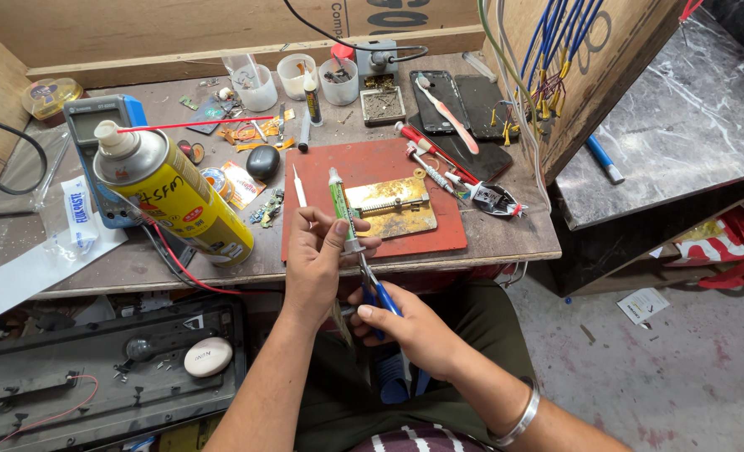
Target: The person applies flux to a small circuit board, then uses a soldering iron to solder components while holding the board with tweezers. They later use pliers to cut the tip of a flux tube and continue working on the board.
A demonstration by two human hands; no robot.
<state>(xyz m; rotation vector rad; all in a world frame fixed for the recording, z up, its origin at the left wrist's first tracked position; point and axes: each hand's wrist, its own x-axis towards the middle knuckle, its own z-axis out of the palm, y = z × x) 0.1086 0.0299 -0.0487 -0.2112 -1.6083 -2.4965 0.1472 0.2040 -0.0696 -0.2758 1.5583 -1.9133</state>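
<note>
Green plastic syringe, light, slick, upright above the tabletop edge, pinched mid-barrel by left hand. Best gripped there, likely crushable. Right hand closed on blue pliers at its base. Red mat behind.

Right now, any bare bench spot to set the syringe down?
Free: the lower-left part of the red mat, between the white probe and the gold jig, and the bare wood strip right of the mat. Crowded: the back row with plastic cups, and the phones.
</note>
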